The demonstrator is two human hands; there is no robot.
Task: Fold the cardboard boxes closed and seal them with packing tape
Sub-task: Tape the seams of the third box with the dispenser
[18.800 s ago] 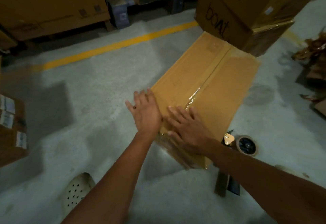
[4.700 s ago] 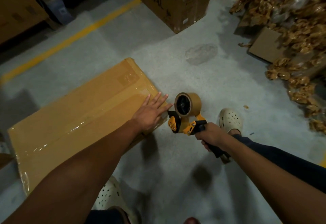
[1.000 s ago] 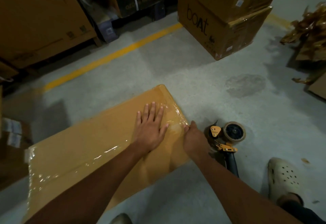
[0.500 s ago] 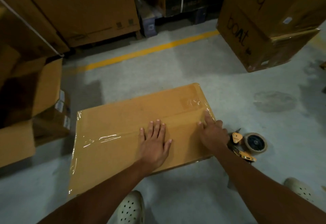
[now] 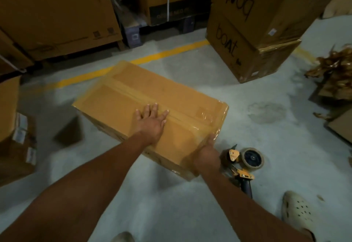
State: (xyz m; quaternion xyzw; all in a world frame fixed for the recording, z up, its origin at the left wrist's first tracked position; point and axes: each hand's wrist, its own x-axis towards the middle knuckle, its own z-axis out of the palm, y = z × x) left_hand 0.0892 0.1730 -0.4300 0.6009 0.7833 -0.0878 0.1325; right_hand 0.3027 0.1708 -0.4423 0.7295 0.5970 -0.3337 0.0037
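A flat brown cardboard box (image 5: 133, 96) lies closed on the concrete floor, with clear packing tape running along its centre seam and shining at its near right end. My left hand (image 5: 151, 122) rests flat on the box top with fingers spread. My right hand (image 5: 206, 158) grips the box's near right corner, fingers wrapped around the edge. A yellow and black tape dispenser (image 5: 244, 162) with a brown roll lies on the floor just right of that hand.
Two stacked boxes marked "boat" (image 5: 247, 37) stand at the back right. Large cartons (image 5: 55, 16) line the back beyond a yellow floor line (image 5: 167, 52). More boxes (image 5: 11, 131) sit at the left. Crumpled brown paper (image 5: 335, 74) lies at the right. My shoe (image 5: 298, 210) is near the dispenser.
The box has turned on the floor, its far end swinging away to the back left. My right hand moved from the top edge down to the near right corner.
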